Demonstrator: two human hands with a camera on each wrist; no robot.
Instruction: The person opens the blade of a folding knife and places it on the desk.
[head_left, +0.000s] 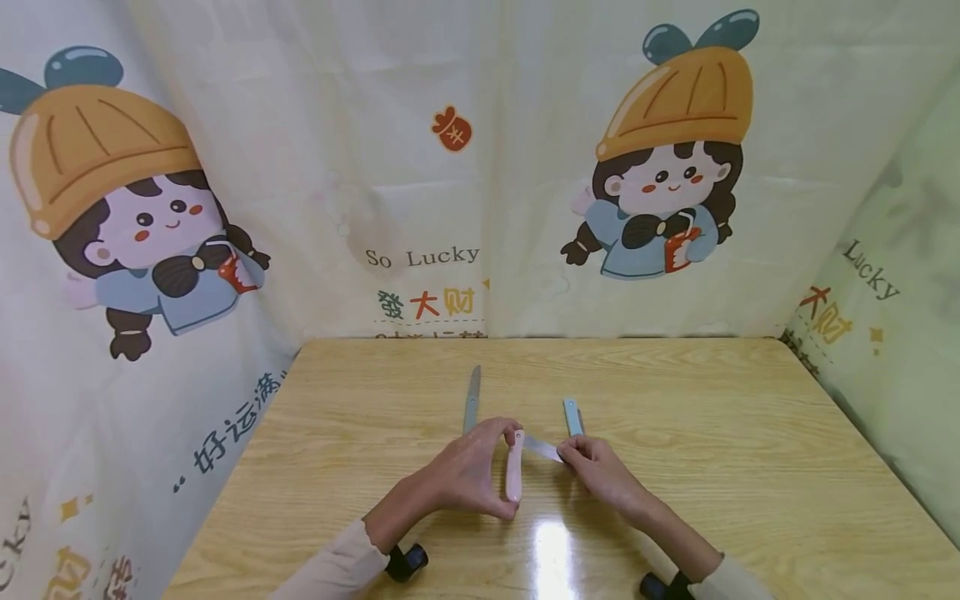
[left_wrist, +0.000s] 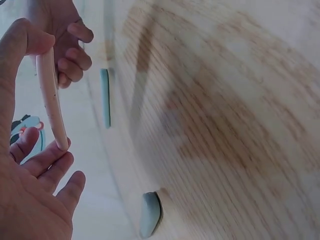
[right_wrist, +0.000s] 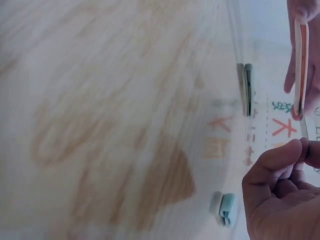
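A pink-handled folding knife [head_left: 513, 473] is held above the table between both hands, its blade [head_left: 542, 448] swung partway out. My left hand [head_left: 461, 475] grips the handle lengthwise, fingers at one end and thumb at the other. Thumb and fingers of my right hand [head_left: 603, 479] pinch the blade near its tip. In the right wrist view the handle [right_wrist: 301, 65] shows an orange-brown slot along its edge. Beyond the left hand lies a green-handled knife [head_left: 472, 410] with its blade out. A light blue folding knife [head_left: 572, 415] lies behind the right hand, partly covered by it.
The wooden table [head_left: 675, 400] reaches back to a cream curtain [head_left: 525, 167] printed with cartoon figures, which also hangs at both sides. Black wrist cameras are strapped below the hands. Bright light reflects off the table [head_left: 553, 554] near the front.
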